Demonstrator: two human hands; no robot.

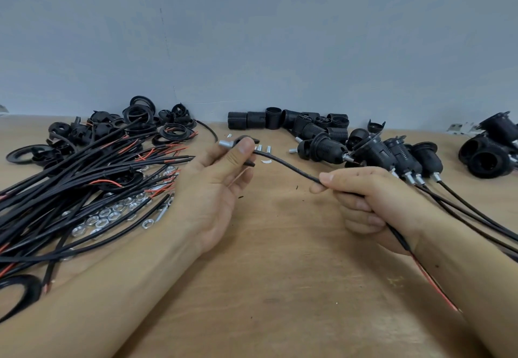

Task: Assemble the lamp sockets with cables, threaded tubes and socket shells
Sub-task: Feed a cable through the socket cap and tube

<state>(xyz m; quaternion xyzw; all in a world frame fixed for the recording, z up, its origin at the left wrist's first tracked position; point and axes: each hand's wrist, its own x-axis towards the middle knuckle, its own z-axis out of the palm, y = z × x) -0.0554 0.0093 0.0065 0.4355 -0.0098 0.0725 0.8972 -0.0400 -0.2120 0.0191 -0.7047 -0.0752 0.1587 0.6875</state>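
Note:
My left hand (218, 189) is raised over the wooden table (280, 287) and pinches a black socket cap with a silver threaded tube (225, 143) sticking out to the left. A black cable (291, 167) runs from that cap down to the right. My right hand (364, 200) grips this cable in its curled fingers, and the cable's red-tipped tail (431, 282) trails past my wrist. Between my hands the cable hangs free above the table.
A pile of black and red cables (84, 186) lies at the left with silver nuts (103, 217), rings and caps (134, 127). Loose threaded shells (280, 119) stand at the back. Assembled sockets (386, 155) with cables lie at the right. Spare silver tubes (263, 148) sit behind my left hand.

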